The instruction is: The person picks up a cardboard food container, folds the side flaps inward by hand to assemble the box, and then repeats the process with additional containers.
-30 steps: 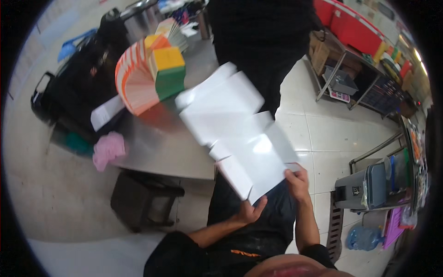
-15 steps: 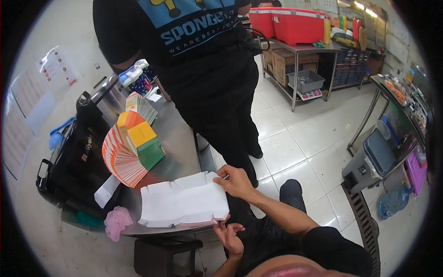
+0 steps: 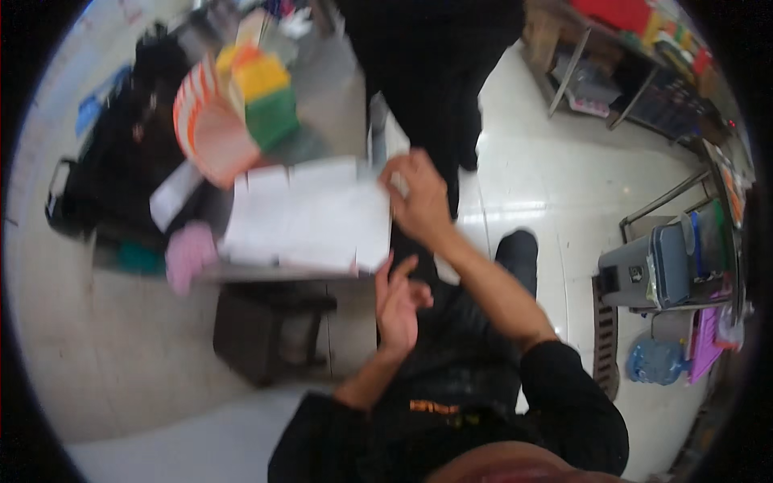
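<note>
A white cardboard sheet [image 3: 306,217] with notched edges lies flat at the table's near right corner. My right hand [image 3: 419,193] is closed at the sheet's far right corner, its fingers bent and apparently pinching the edge; blur hides the exact grip. Palm up, my left hand [image 3: 398,314] is at the near right corner, fingers apart, with one fingertip at the sheet's edge. Beyond the sheet stands a fanned stack of orange-and-white cards [image 3: 213,133], with a yellow and green stack [image 3: 270,113] against it.
A crumpled pink plastic bag [image 3: 191,258] hangs at the table's near edge, beside a white paper slip [image 3: 173,196]. Below is a dark stool [image 3: 250,330]. Another person in black trousers [image 3: 427,72] stands close beyond the table. A grey bin [image 3: 652,266] is at right.
The view has tipped downward, so the table and sheet sit higher in it. My left hand's fingers have spread a little. My right hand stays at the sheet's far right corner.
</note>
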Demonstrator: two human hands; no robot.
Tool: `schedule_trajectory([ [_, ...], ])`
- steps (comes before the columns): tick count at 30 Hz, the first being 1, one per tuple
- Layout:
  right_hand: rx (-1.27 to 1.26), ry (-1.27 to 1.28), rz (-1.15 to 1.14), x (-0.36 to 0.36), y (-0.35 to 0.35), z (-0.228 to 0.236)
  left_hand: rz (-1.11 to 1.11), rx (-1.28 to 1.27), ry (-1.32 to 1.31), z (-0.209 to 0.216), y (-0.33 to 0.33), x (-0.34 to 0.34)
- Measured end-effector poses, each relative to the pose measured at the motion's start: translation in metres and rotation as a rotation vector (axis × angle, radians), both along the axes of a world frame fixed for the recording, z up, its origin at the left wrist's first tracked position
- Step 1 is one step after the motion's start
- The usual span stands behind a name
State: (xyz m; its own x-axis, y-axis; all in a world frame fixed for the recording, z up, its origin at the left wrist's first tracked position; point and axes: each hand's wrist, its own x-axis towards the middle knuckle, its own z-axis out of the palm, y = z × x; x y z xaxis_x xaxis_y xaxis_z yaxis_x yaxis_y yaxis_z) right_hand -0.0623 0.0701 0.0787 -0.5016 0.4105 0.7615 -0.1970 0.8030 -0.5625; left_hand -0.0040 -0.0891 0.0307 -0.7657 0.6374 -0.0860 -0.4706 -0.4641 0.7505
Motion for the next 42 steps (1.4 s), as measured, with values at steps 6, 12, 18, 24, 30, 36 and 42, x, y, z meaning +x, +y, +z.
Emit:
schedule_trajectory([
  [6, -0.144, 0.008, 0.178, -0.007, -0.007, 0.004, -0.001, -0.045, 0.010, 0.009, -0.007, -0.005],
  [12, -0.130, -0.036, 0.134, 0.000, -0.007, 0.002, -0.037, -0.053, -0.022, 0.004, -0.012, -0.002],
  [18, -0.103, -0.056, 0.158, 0.001, -0.010, 0.002, -0.052, -0.056, -0.025, -0.001, -0.013, -0.003],
  [24, 0.098, 0.126, 0.098, 0.000, -0.013, 0.009, -0.047, -0.041, -0.040, -0.004, -0.011, -0.005],
  [30, -0.651, 0.217, 0.189, 0.020, -0.009, 0.005, -0.156, -0.030, -0.039, -0.007, -0.009, -0.004],
  [36, -1.199, 0.280, 0.240, 0.091, 0.033, 0.001, -0.490, -0.083, 0.102, -0.014, -0.008, 0.007],
  [42, -1.274, 0.292, 0.035, 0.191, 0.059, -0.026, -0.829, -0.097, 0.124, -0.009, 0.012, 0.017],
])
